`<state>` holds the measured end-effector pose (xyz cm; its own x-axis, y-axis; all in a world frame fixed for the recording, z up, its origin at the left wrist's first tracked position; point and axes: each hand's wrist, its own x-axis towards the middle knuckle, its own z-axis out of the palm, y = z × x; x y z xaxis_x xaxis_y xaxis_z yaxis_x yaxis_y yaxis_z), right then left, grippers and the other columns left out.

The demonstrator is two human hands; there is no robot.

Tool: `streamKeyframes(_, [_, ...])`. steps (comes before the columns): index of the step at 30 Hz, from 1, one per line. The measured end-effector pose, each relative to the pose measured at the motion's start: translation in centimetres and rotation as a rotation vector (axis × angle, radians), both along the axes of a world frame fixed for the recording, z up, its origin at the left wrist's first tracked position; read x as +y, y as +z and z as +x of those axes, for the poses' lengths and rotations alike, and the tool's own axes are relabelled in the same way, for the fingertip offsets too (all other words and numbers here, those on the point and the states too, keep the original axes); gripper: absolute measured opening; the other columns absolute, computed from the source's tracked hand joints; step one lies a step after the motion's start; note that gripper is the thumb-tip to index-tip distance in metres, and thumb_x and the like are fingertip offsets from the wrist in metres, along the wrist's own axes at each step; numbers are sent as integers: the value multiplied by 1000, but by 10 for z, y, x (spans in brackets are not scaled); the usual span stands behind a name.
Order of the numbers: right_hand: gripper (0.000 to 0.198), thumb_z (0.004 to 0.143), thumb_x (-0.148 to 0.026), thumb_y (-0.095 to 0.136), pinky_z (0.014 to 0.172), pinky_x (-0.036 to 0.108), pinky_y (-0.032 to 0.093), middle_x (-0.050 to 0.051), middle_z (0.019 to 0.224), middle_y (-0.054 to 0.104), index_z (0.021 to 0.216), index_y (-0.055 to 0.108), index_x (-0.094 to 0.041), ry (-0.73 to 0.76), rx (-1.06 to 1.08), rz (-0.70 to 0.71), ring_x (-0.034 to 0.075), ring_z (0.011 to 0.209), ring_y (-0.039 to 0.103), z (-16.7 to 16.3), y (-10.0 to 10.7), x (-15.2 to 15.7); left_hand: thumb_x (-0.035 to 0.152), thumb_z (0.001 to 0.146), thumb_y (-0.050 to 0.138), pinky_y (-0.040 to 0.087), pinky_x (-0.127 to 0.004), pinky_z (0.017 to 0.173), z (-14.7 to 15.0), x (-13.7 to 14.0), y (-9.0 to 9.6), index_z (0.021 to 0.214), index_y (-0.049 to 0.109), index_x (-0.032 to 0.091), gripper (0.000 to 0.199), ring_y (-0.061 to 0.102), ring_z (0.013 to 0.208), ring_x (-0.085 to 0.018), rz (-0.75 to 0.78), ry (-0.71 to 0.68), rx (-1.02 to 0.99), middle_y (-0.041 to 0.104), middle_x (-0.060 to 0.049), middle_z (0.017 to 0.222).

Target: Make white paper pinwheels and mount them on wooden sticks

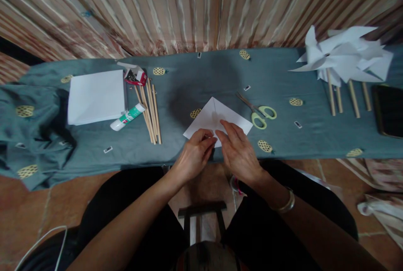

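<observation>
Paper (pixel 231 116), smooth, white and creased, lies cornerwise beneath both hands' fingers. The left hand (pixel 192 155) has thumb and forefinger nearly together at its near edge, whether gripping I cannot tell; the right hand (pixel 236 149) spreads loosely bent, partly open fingers over it. Right of the fingers lie scissors (pixel 256 110); farther left, an open cardboard box (pixel 138 79) contains metallic pieces (pixel 131 75), indistinct.
</observation>
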<state>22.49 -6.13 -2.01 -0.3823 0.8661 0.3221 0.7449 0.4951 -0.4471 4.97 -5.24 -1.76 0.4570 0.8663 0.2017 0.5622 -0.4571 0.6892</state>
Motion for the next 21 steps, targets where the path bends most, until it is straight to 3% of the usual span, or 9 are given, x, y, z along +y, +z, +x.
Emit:
streamKeyframes(7, [53, 85, -3, 45, 107, 57, 45, 11, 141, 50, 132, 51, -26, -8, 43, 18, 32, 131, 47, -1, -3, 4, 12, 92, 49, 57, -36, 88, 1, -1, 0, 111, 65, 15, 25, 61, 102, -20, 42, -19, 72, 62, -11, 110])
streamKeyframes(13, [47, 86, -3, 42, 109, 54, 44, 14, 144, 47, 128, 54, -20, 11, -36, -17, 32, 134, 43, 2, -4, 5, 13, 92, 50, 57, -37, 88, 1, -1, 3, 108, 66, 13, 23, 62, 101, -21, 37, -18, 86, 63, -12, 108])
streamKeyframes(21, [36, 89, -6, 38, 109, 50, 43, 16, 141, 49, 117, 60, -15, -18, 29, -44, 30, 132, 45, 2, -2, 9, 13, 91, 51, 56, -38, 91, -1, -2, 1, 110, 65, 15, 24, 60, 105, -22, 20, -35, 94, 60, -11, 112])
